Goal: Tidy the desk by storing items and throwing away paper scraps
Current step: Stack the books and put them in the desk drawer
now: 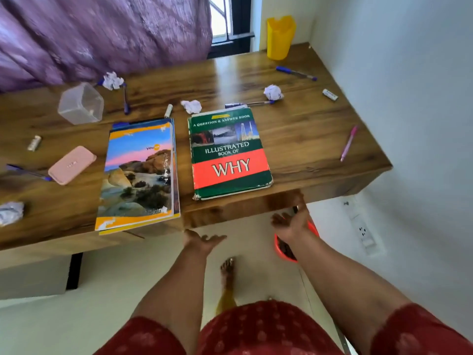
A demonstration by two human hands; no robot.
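The fingers of the left hand are lying spread and relaxed, holding nothing, just below the front edge of the desk. The fingers of the right hand are likewise loose and holding nothing, hovering under the desk's front right part, above a red bin standing on the floor.

On the wooden desk, paper scraps are lying about as white crumpled balls: one near the back left resting on a blue pen, one just behind the green book, one to the right of it touching the tip of another pen, and one at the left front edge. The green book, titled "Illustrated Book of Why" with a red band, is lying flat with worn corners. Beside it a stack of notebooks with a desert landscape cover is overhanging the front edge slightly.

A clear plastic box is tilting on its side at the back left. A pink case is lying near the left, with a blue pen just beside it. Small white cylinders are lying scattered well apart. A pink pen is lying near the right edge, a blue pen at the back right, near a yellow cup standing upright in the corner.
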